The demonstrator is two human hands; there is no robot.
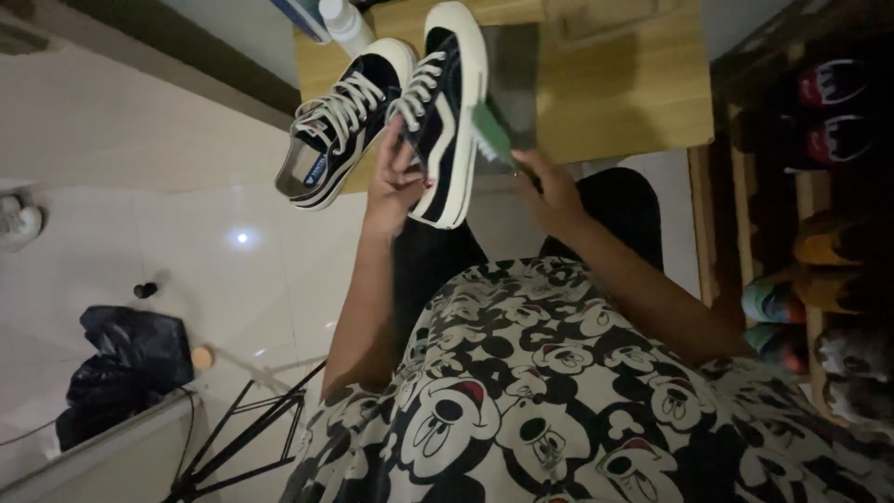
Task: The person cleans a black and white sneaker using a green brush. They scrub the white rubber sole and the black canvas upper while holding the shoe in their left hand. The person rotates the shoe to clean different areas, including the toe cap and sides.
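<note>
Wooden table [605, 93]: left hand [396, 182] holds navy sneaker [445, 112], right hand [554, 191] green brush [491, 132].

white bottle [343, 20] cut off by top edge, shoe rack [819, 233] pairs dark and blurred, left hand [396, 182] fingers hidden behind sneaker [445, 112]

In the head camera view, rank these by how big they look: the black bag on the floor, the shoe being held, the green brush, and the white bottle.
1. Held shoe in the left hand
2. Black bag, close to the shoe; its distance from the camera differs, so this rank is unsure
3. Green brush in the right hand
4. White bottle, partly cut off
</note>
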